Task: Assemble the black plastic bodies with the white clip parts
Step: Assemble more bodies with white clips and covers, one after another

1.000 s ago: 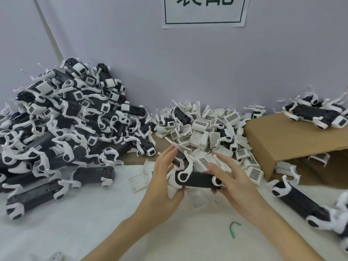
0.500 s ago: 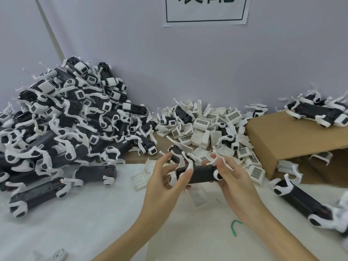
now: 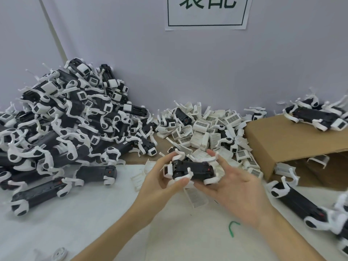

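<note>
We hold one body [image 3: 192,169] off the table, left hand [image 3: 162,182] pinching its clip [image 3: 168,170] end, likely seating it. Our right hand [image 3: 235,183] cradles underneath, fingers curled, steadying against the push.

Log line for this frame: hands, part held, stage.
left hand: grips black body at its left end | right hand: cradles its right end | white clip: at left end | stage: mid-assembly, above the table

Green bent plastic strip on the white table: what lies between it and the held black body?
In the head view, only the right hand lies between the green strip and the black body.
</note>
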